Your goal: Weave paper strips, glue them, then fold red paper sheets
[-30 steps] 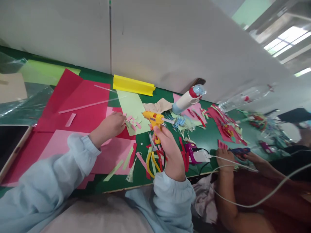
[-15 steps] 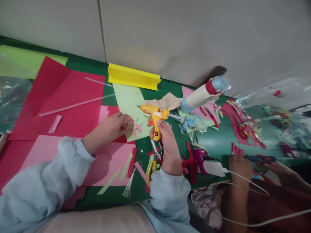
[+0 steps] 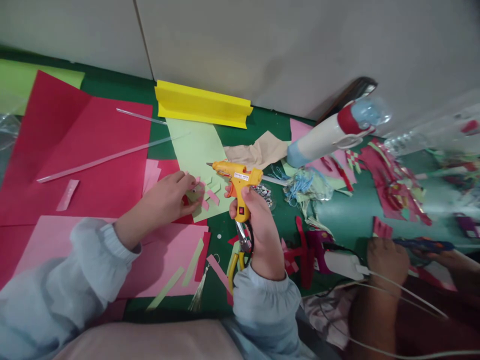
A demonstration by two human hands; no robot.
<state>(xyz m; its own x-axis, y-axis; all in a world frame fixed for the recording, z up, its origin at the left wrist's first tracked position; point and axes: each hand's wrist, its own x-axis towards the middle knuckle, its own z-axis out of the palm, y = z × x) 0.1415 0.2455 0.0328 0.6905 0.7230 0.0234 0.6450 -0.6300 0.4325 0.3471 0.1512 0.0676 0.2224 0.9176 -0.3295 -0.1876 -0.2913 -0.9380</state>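
Note:
My right hand (image 3: pixel 257 215) is wrapped round the handle of a yellow glue gun (image 3: pixel 238 182), whose nozzle points left and which has a clear glue stick in its back. My left hand (image 3: pixel 174 195) has its fingers bent together at a woven piece of pink and green paper strips (image 3: pixel 208 191); what its fingertips hold is too small to make out. The woven piece lies over a light green sheet (image 3: pixel 198 145). Below the glue gun are yellow-handled scissors (image 3: pixel 233 270), partly hidden by my right hand and a cable.
A red sheet (image 3: pixel 90 140) and a pink sheet (image 3: pixel 157 265) lie left. Folded yellow paper (image 3: pixel 202 105) stands behind. A white bottle (image 3: pixel 330 135), blue tassels (image 3: pixel 307 185) and a purple box (image 3: pixel 318 250) are right. Another person's hands (image 3: pixel 388 260) hold a dark blue tool.
The view has shifted slightly, so the bottle and the right-side things appear farther right. My left hand's fingers have changed pose a little at the woven piece. The glue gun is still in my right hand.

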